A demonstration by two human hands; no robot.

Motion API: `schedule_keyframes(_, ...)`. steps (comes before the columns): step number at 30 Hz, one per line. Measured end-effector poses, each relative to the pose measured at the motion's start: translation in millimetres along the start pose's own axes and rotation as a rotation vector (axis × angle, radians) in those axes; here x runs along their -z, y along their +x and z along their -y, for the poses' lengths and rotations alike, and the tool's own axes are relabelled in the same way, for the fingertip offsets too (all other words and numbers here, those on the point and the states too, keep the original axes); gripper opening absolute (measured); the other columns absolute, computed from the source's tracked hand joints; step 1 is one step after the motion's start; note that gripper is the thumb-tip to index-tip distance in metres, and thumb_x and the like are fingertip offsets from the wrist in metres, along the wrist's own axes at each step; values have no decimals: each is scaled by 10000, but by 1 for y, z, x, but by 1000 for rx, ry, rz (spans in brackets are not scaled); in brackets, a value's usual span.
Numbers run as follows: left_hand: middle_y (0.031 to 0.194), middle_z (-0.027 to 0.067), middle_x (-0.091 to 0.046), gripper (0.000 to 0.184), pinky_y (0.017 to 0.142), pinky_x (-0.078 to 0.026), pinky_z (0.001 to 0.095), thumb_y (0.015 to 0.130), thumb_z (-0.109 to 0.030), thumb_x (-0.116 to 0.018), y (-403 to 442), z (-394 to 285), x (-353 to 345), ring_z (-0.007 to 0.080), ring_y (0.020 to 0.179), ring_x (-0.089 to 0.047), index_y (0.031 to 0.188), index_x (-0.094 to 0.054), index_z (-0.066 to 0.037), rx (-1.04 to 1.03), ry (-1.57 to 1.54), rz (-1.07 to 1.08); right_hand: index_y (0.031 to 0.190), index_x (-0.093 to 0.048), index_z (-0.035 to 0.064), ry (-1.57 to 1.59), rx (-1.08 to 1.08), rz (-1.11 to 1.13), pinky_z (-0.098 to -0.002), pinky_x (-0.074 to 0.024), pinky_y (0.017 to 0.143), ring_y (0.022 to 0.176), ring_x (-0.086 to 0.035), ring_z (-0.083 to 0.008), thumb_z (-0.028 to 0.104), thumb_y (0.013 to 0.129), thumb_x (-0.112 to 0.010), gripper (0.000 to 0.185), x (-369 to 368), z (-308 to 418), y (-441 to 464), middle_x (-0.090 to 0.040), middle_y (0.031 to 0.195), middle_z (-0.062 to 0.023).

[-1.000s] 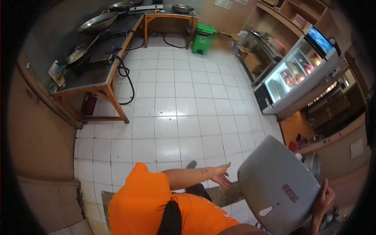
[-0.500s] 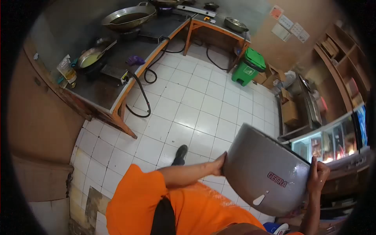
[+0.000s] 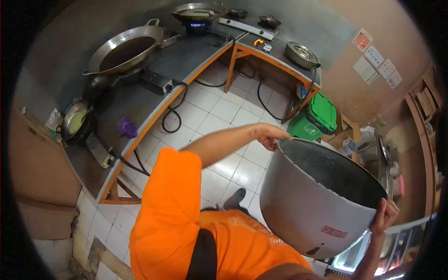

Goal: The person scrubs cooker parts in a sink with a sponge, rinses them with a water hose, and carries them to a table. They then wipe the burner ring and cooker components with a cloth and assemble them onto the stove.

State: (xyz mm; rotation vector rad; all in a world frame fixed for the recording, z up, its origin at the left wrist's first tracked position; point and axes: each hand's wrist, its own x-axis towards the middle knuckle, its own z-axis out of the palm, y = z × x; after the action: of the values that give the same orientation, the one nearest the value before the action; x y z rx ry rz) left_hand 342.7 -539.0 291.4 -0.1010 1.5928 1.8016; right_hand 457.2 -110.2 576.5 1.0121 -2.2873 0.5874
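A large grey metal pot [image 3: 308,200] with red lettering on its side hangs between my hands, its open top facing away and up so that the dark inside shows. My left hand [image 3: 271,136] grips the rim at the pot's left edge, the fingers curled. At the right edge of the rim, my right hand [image 3: 385,214] is closed on the pot. The pot is tilted and clear of the floor.
A dark worktable [image 3: 154,102] carries a large wok [image 3: 123,49], a smaller pan [image 3: 74,121] and a purple cloth [image 3: 126,127]. Black hoses hang below. A green bin [image 3: 315,116] stands by cardboard boxes [image 3: 347,128]. A lit display fridge [image 3: 387,247] is at lower right.
My left hand, open and apart from the pot a second ago, has taken hold of its rim. The pot has been raised and tipped so its inside shows. The view has swung right.
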Motion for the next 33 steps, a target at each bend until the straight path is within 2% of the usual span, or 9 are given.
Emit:
schedule_keyframes(7,593,72,-542,50,467,-488,286,777,-55,-587,120,-84,156,163,476,-533,736,-563,-42,150,101,-202,535,-314,21,102,141,161,-348,-163,471,457,-240,-172,92,884,-548,427,-163,-166,201,-253,497,-56)
schedule_keyframes(12,618,111,-542,78,443,-453,331,713,-82,-587,200,-183,283,198,463,-528,709,-591,-4,-35,71,-301,559,-288,31,200,191,158,-345,-252,522,492,-258,-180,91,921,-489,419,-248,-296,330,-233,526,-53)
schedule_keyframes(14,589,125,-531,71,449,-487,356,713,-72,-579,215,-253,328,216,463,-554,690,-596,-7,-134,29,-351,577,-435,-16,110,207,140,-354,-307,521,512,-376,-203,167,943,-522,418,-265,-339,375,-430,557,-92)
schedule_keyframes(21,568,101,-494,105,479,-514,379,722,-72,-556,294,-488,477,244,485,-559,635,-577,-17,-257,198,-452,1173,-557,-100,-391,658,-189,-393,-482,910,1023,-600,-320,170,980,-463,345,-318,-535,530,-594,1134,-239)
schedule_keyframes(23,548,52,-479,131,474,-494,358,778,-175,-565,327,-544,523,221,538,-615,776,-563,-44,-286,240,-438,1294,-481,-81,-108,291,170,-471,-426,999,1130,-552,-410,233,975,-514,449,-293,-660,579,-526,1283,-272)
schedule_keyframes(26,869,146,-663,268,665,-571,359,812,-190,-688,355,-598,598,230,787,-681,999,-625,-7,-637,148,-346,1306,-476,-98,270,-24,-106,-477,-387,1039,1204,-511,-403,358,1001,-361,561,-355,-690,651,-540,1276,-271)
schedule_keyframes(28,884,96,-680,336,696,-575,345,754,-43,-773,378,-662,649,186,823,-677,1060,-634,-48,-875,1546,-330,1255,-501,-130,407,-72,-163,-486,-393,1032,1205,-513,-390,330,1012,-313,554,-381,-737,695,-571,1227,-266)
schedule_keyframes(31,695,30,-577,130,620,-497,309,820,-166,-645,460,-737,698,179,613,-566,782,-634,-43,-216,397,-729,1158,-549,-161,616,-25,-177,-499,-399,1024,1158,-549,-384,288,1020,-294,534,-422,-825,772,-608,1154,-271)
schedule_keyframes(33,850,123,-606,167,521,-492,354,910,-130,-494,459,-766,725,220,589,-570,892,-596,0,-209,498,-554,1157,-599,-40,494,256,-191,-333,-527,794,879,-653,-226,231,925,-533,363,-449,-857,830,-674,1021,-149)
